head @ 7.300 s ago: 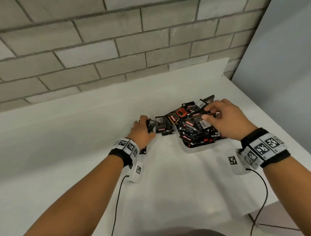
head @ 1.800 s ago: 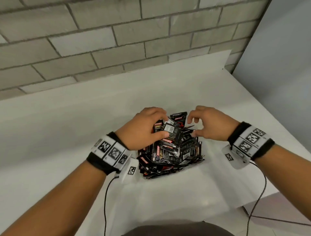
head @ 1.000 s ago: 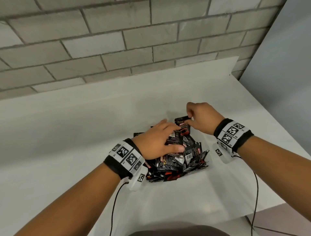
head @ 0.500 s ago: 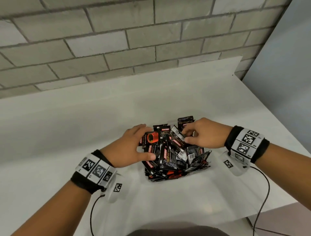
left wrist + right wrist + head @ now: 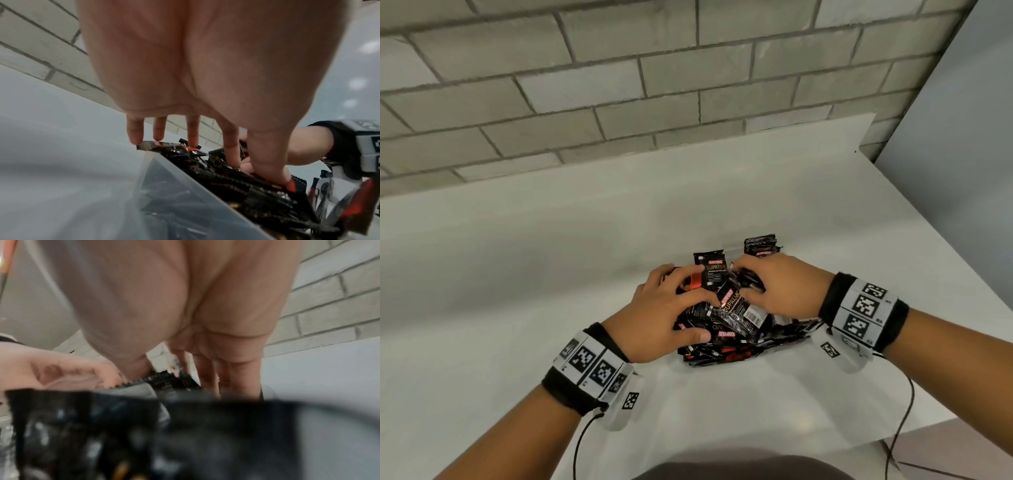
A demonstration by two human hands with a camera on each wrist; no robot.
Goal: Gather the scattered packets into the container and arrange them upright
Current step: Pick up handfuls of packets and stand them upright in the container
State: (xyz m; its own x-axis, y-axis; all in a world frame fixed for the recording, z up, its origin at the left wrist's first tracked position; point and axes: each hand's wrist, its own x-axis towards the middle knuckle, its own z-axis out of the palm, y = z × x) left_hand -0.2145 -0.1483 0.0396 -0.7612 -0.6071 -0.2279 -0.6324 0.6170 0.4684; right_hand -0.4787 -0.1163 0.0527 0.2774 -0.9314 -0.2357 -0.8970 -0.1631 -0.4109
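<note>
A wall of pale grey bricks (image 5: 619, 85) rises behind a plain white bench (image 5: 551, 246), and a smooth grey panel (image 5: 962, 137) closes the corner beyond the right forearm. On the bench, directly under both hands, sits a clear plastic container (image 5: 185, 191), its translucent side wall plain in the left wrist view. It is heaped with small glossy black packets with red and white print (image 5: 736, 308), lying jumbled and tilted across one another, the heap rising above the rim.

The left hand (image 5: 664, 315) lies on the near left part of the heap, fingers spread and fairly straight, their tips pressing down on the packets; its thumb lies along the near edge of the heap. The right hand (image 5: 780, 287) is on the far right part, fingers bent down into the heap, and in the right wrist view the thumb and fingers close on the serrated top edge of one black packet. The two hands are close together, fingertips nearly meeting over the middle of the heap.

Just beyond the fingertips two packets stand upright: one between the hands and one past the right knuckles. Both wrists carry black bands with white coded marker tags (image 5: 859, 308), and thin black cables (image 5: 582, 442) trail from them toward the person
</note>
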